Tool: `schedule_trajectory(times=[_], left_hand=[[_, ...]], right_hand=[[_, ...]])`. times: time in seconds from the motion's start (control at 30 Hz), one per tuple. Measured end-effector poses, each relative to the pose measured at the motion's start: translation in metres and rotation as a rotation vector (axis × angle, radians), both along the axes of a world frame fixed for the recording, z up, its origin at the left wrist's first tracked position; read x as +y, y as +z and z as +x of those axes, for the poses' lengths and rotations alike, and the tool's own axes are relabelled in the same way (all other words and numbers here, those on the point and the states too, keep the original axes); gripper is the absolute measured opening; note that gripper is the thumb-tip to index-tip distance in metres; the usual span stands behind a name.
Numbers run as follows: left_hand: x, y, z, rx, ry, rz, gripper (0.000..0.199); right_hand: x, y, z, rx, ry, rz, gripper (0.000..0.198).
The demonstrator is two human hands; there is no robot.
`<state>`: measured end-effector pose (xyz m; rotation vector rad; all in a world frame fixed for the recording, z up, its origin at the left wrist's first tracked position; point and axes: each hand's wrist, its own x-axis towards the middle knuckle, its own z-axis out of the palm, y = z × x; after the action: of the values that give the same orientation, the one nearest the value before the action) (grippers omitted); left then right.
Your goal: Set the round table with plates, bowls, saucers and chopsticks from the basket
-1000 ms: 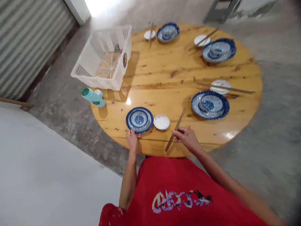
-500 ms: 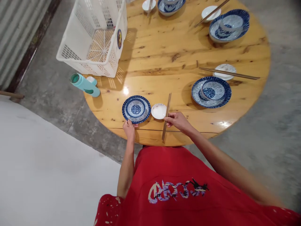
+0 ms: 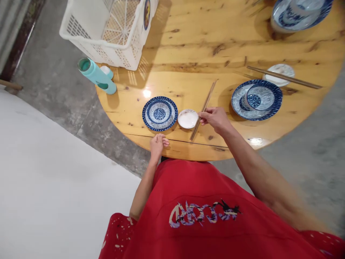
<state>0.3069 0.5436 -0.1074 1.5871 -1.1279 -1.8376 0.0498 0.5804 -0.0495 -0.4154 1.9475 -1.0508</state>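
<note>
My right hand (image 3: 215, 119) pinches a pair of wooden chopsticks (image 3: 208, 95) between thumb and fingers, their length slanting beside a small white dish (image 3: 188, 119). Left of that dish lies a blue-and-white plate (image 3: 147, 122) with concentric patterned rings; a smaller round piece (image 3: 159, 114) seems to be set in its middle. Just below the plate, near the table edge, my left hand (image 3: 158, 144) is loosely curled with nothing in it, apart from the plate.
A white plastic crate (image 3: 118, 50) stands on the round wooden table (image 3: 188, 82) at upper left, near a turquoise bottle (image 3: 98, 77). Right are another patterned bowl (image 3: 275, 104) holding a cup, a white dish (image 3: 285, 70) with chopsticks across it, and a farther bowl (image 3: 280, 27).
My left hand has let go of the plate and drawn back toward the table edge. My right hand still holds the chopsticks beside the white dish. The camera view has moved closer.
</note>
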Motion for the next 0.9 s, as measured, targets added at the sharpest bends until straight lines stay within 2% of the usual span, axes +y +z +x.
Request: schedule_trajectory(times=[0.13, 0.3, 0.47, 0.57, 0.9], left_hand=[[0.018, -0.009, -0.037, 0.086, -0.162, 0.02, 0.03], [0.016, -0.014, -0.068, 0.13, -0.213, -0.013, 0.041], [0.015, -0.008, -0.074, 0.092, -0.299, -0.036, 0.037], [0.02, -0.006, -0.073, 0.077, -0.301, -0.05, 0.036], [0.023, -0.009, -0.07, 0.082, -0.274, -0.072, 0.033]], right_hand=[[-0.008, -0.005, -0.007, 0.031, 0.043, 0.038, 0.022], [-0.01, -0.016, -0.01, 0.076, 0.098, 0.055, 0.018], [-0.006, -0.026, -0.013, 0.117, 0.128, 0.062, 0.012], [-0.003, -0.029, -0.013, 0.126, 0.147, 0.066, 0.011], [0.0, -0.018, -0.003, 0.126, 0.171, 0.093, 0.019]])
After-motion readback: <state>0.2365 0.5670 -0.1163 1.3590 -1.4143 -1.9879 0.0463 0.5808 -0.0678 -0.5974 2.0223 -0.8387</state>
